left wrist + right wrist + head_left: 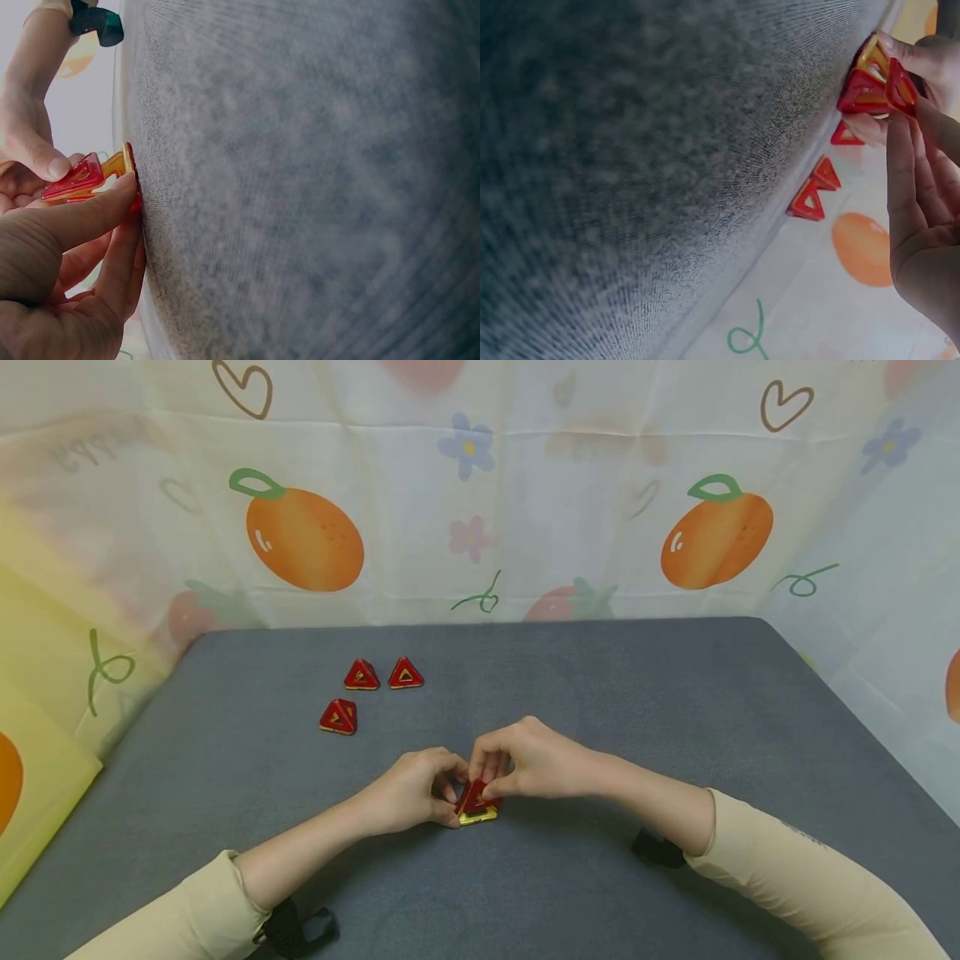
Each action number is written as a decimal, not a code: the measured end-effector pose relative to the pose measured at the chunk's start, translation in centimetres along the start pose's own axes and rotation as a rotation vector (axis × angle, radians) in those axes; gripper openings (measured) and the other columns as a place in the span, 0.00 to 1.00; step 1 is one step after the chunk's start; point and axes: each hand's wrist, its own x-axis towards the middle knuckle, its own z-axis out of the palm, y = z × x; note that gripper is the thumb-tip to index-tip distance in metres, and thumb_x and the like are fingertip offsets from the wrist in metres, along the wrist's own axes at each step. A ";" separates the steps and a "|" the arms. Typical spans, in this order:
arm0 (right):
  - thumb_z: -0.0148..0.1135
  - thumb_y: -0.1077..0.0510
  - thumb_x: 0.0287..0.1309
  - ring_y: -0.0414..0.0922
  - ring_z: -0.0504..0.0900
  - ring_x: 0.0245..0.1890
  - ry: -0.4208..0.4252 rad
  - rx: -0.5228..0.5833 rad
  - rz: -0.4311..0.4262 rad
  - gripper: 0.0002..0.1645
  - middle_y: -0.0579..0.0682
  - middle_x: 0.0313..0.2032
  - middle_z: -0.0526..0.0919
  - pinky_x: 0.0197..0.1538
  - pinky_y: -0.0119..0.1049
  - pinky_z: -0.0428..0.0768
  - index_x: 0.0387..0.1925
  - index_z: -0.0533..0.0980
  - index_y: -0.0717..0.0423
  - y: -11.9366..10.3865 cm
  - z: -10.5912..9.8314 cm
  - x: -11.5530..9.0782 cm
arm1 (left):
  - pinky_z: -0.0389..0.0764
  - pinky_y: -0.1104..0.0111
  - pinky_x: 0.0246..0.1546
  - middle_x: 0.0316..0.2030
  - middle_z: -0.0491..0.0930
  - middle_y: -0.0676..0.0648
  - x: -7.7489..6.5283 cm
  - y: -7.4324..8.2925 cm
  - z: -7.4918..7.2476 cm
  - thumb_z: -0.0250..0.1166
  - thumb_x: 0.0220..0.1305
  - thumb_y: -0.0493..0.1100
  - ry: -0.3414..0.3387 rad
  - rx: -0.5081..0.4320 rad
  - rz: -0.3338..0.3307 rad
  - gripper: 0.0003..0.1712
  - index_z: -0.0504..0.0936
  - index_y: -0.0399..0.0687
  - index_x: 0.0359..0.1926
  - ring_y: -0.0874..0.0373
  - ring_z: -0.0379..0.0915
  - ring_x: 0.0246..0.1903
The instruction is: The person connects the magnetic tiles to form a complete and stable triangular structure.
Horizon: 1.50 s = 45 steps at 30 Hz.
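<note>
Near the middle of the table, my left hand (pixel 414 789) grips a small partly built pyramid of red and yellow triangular tiles (pixel 864 94) by its lower sides, thumb at the near corner. Its base stands on the grey cloth. My right hand (pixel 543 763) pinches a red triangular tile (pixel 902 88) between thumb and fingers. That tile leans against the pyramid's open side, with a gap showing below it. In the left wrist view the red tile (pixel 79 178) slants above the yellow inside of the pyramid. Fingers of both hands hide part of the pyramid in the head view.
Three finished-looking red pyramids stand at the far left: one nearer (pixel 339 717), one behind it (pixel 362 676) and one beside that (pixel 406 673). The grey tabletop (pixel 637 693) ends at a printed fabric backdrop (pixel 570 527). Black straps with cameras sit at both wrists.
</note>
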 end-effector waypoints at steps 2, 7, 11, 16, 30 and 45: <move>0.73 0.62 0.53 0.29 0.81 0.29 -0.005 -0.002 0.008 0.08 0.44 0.29 0.87 0.34 0.25 0.82 0.34 0.81 0.50 -0.1 0.1 0.1 | 0.78 0.77 0.31 0.44 0.81 0.43 0.0 0.0 0.0 0.78 0.47 0.34 0.001 -0.001 0.000 0.25 0.81 0.39 0.48 0.68 0.76 0.31; 0.73 0.62 0.53 0.28 0.81 0.29 -0.019 -0.016 0.022 0.09 0.44 0.29 0.86 0.34 0.25 0.81 0.35 0.81 0.50 -0.1 0.5 0.2 | 0.78 0.77 0.30 0.43 0.81 0.45 -0.1 0.0 0.0 0.78 0.47 0.35 0.010 -0.002 0.006 0.24 0.82 0.39 0.47 0.67 0.76 0.32; 0.73 0.63 0.53 0.29 0.80 0.29 -0.019 -0.024 0.027 0.09 0.44 0.29 0.86 0.34 0.24 0.81 0.35 0.80 0.50 -0.1 0.7 0.2 | 0.78 0.76 0.30 0.43 0.81 0.45 -0.1 0.0 0.2 0.78 0.47 0.34 0.008 -0.011 -0.002 0.24 0.82 0.40 0.46 0.67 0.76 0.32; 0.73 0.61 0.54 0.29 0.80 0.29 -0.019 -0.014 0.042 0.10 0.44 0.29 0.85 0.34 0.25 0.81 0.35 0.79 0.50 0.0 0.7 0.2 | 0.79 0.76 0.30 0.44 0.81 0.44 -0.1 0.0 0.2 0.77 0.47 0.32 0.004 -0.030 -0.012 0.25 0.81 0.39 0.48 0.66 0.77 0.32; 0.71 0.56 0.56 0.34 0.80 0.21 -0.138 0.093 0.196 0.05 0.48 0.25 0.88 0.27 0.26 0.79 0.31 0.84 0.52 0.9 0.6 0.1 | 0.76 0.76 0.33 0.34 0.86 0.51 -0.6 -0.3 -0.1 0.72 0.58 0.45 -0.003 -0.049 -0.028 0.08 0.87 0.47 0.34 0.70 0.76 0.31; 0.72 0.56 0.54 0.34 0.84 0.22 -0.116 0.112 0.202 0.07 0.46 0.24 0.88 0.28 0.27 0.82 0.27 0.82 0.54 1.1 1.0 0.4 | 0.75 0.76 0.31 0.31 0.86 0.50 -0.3 -0.7 0.3 0.72 0.58 0.46 0.041 -0.108 -0.035 0.08 0.89 0.46 0.31 0.69 0.73 0.29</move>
